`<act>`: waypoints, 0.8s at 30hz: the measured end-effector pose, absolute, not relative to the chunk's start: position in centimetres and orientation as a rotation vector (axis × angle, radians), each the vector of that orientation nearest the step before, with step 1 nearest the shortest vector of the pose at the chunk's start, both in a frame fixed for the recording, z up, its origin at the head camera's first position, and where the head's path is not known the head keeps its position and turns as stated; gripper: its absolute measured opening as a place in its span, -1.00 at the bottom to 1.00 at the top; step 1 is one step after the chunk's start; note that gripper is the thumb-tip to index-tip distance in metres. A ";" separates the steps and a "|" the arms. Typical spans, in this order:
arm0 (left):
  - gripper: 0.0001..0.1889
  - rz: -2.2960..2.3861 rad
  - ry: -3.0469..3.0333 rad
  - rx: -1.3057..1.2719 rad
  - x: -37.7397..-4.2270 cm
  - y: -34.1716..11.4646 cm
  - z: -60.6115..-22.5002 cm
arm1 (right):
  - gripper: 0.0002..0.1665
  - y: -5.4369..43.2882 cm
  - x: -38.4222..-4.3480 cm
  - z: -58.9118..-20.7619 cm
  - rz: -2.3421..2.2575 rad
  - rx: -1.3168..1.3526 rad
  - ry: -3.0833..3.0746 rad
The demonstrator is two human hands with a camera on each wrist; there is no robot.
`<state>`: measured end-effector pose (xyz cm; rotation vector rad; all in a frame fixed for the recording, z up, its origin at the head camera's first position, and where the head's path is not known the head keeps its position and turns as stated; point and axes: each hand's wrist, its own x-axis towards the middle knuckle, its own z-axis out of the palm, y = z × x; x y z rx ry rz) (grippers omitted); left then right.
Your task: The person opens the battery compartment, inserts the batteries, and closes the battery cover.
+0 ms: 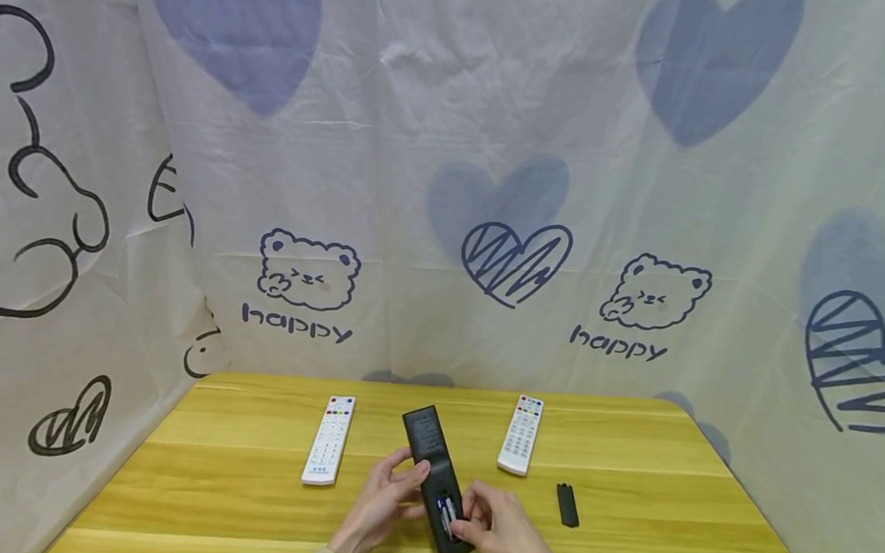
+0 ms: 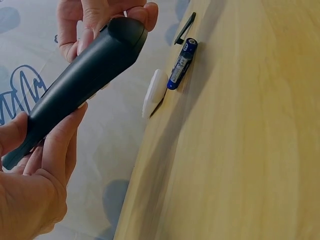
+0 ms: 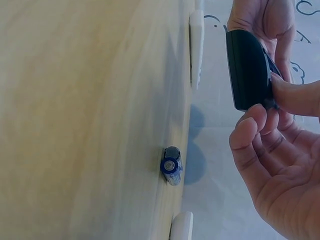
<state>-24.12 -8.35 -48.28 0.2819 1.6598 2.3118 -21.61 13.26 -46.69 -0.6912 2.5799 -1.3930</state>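
A black remote control [image 1: 425, 434] is held up over the table, its back towards the head camera and its battery compartment uncovered. Blue and silver batteries [image 1: 447, 515] show inside that compartment. My left hand [image 1: 384, 497] grips the remote around its middle, thumb on the back face. At the lower end, my right hand [image 1: 503, 526] holds the remote's edge with curled fingers while its thumb [image 3: 295, 95] presses at the compartment. Blue battery cells [image 2: 182, 64] lie on the tabletop in both wrist views; in the head view they are hidden. A black battery cover [image 1: 567, 505] lies right of my right hand.
Two white remotes lie face up on the wooden table [image 1: 215, 465]: a left one [image 1: 329, 440] and a right one [image 1: 521, 435], both beyond my hands. A printed cloth [image 1: 419, 142] hangs behind the table's far edge and along its sides.
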 end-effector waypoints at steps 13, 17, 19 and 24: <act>-0.42 2.317 1.691 0.247 -24.2 -8.3 -48.3 | -0.75 13.1 -21.6 -46.8 -1.387 -0.699 2.581; -0.40 2.314 1.689 0.240 -24.2 -8.3 -48.2 | -0.73 13.1 -21.6 -46.8 -1.399 -0.689 2.557; -0.40 2.312 1.689 0.238 -24.1 -8.3 -48.1 | -0.72 13.1 -21.6 -46.7 -1.399 -0.684 2.551; -0.41 2.308 1.702 0.239 -24.1 -8.3 -48.3 | -0.70 13.4 -21.7 -46.8 -1.407 -0.692 2.562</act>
